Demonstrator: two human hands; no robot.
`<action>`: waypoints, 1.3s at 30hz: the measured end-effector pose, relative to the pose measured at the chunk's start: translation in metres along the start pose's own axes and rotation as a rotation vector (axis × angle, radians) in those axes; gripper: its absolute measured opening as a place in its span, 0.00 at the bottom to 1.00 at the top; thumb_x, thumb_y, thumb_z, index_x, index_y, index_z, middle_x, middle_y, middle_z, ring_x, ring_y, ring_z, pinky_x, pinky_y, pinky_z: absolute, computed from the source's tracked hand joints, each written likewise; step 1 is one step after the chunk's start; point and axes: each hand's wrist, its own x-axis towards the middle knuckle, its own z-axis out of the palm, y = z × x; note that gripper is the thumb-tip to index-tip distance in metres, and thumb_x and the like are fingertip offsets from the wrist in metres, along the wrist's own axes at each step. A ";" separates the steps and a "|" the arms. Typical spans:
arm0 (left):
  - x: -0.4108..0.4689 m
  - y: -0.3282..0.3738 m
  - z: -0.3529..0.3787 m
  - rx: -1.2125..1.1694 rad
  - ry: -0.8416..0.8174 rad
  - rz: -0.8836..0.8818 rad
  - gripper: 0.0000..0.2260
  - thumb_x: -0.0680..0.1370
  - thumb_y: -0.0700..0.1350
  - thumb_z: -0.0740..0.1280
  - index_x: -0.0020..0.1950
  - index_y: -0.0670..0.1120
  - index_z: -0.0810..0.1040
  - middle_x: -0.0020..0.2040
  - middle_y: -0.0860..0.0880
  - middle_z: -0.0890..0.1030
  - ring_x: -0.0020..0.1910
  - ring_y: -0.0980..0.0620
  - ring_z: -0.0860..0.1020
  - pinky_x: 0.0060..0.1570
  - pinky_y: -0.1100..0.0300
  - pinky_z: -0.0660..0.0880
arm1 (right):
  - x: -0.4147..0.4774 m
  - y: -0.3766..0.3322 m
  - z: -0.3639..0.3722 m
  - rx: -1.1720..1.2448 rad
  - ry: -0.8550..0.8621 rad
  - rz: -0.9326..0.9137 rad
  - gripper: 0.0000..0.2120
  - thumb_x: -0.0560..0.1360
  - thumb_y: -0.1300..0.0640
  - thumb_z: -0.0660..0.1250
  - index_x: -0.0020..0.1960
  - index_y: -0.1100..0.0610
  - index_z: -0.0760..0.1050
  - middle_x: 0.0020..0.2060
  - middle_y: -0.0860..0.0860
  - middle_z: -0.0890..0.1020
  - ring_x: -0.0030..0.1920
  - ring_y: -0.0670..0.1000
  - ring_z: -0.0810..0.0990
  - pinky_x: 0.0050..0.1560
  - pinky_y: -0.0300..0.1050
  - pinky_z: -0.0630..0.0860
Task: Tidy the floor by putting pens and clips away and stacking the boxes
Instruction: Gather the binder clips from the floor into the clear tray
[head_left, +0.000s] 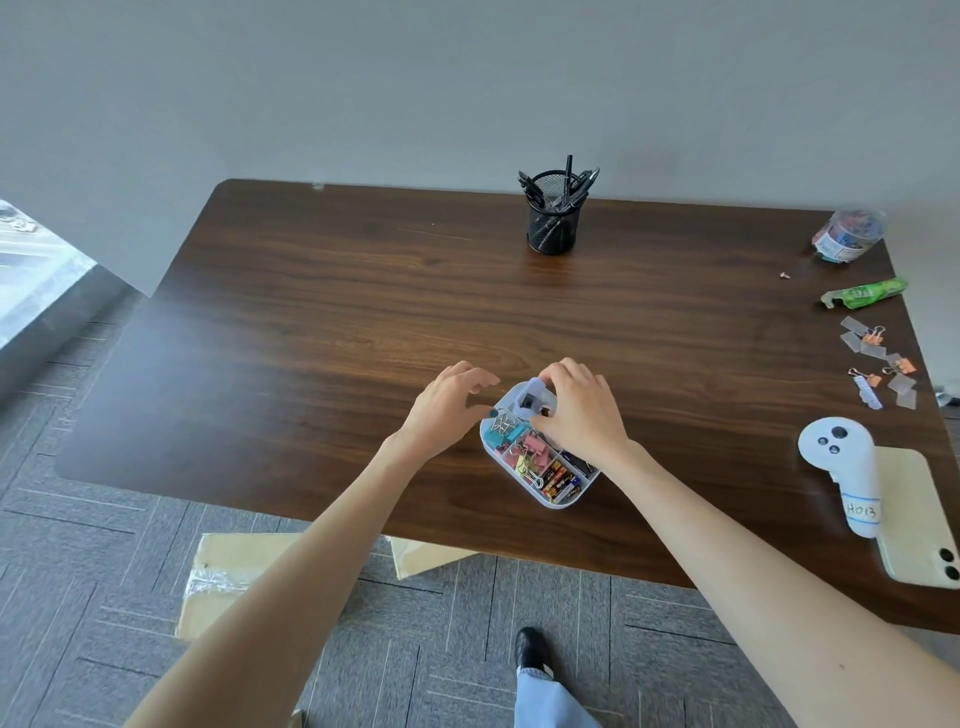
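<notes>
The clip organizer (558, 501) sits near the tabletop's (363, 312) front edge. The left hand (447, 410) is beside it, fingers spread. The right hand (582, 410) curls its fingers over the far end; whether they grip, I cannot tell. A careless pull could spill the clips (530, 454).

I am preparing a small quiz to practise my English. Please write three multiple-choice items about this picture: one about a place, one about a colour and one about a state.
1. Where does the pen cup stand?
A) at the far side of the table
B) on the floor
C) on a chair

2. What colour is the controller?
A) red
B) white
C) black

3. In what state is the organiser tray?
A) closed with a lid
B) turned upside down
C) open, with its contents showing

Answers:
1 A: the cup stands near the table's far edge.
2 B: the controller's body is white.
3 C: clips and batteries can be seen in the tray's compartments.
</notes>
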 end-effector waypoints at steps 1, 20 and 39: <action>-0.001 -0.001 0.001 -0.004 0.002 -0.005 0.16 0.75 0.45 0.71 0.62 0.50 0.77 0.58 0.52 0.77 0.55 0.54 0.75 0.49 0.57 0.77 | 0.000 -0.001 0.001 0.003 -0.003 0.007 0.20 0.73 0.47 0.70 0.60 0.54 0.72 0.59 0.50 0.76 0.59 0.49 0.74 0.58 0.43 0.69; -0.027 0.015 0.032 -0.176 0.076 -0.364 0.08 0.80 0.44 0.62 0.56 0.45 0.78 0.53 0.47 0.82 0.39 0.52 0.82 0.34 0.57 0.81 | -0.053 0.032 -0.015 0.035 -0.150 0.429 0.06 0.77 0.53 0.61 0.49 0.54 0.76 0.44 0.49 0.80 0.40 0.49 0.76 0.35 0.42 0.68; 0.013 -0.028 -0.004 -0.348 0.231 -0.538 0.05 0.78 0.41 0.63 0.47 0.43 0.78 0.43 0.45 0.83 0.32 0.52 0.83 0.34 0.50 0.82 | 0.029 0.000 0.010 0.239 -0.001 0.440 0.08 0.79 0.58 0.62 0.57 0.58 0.75 0.53 0.54 0.80 0.51 0.54 0.80 0.42 0.42 0.71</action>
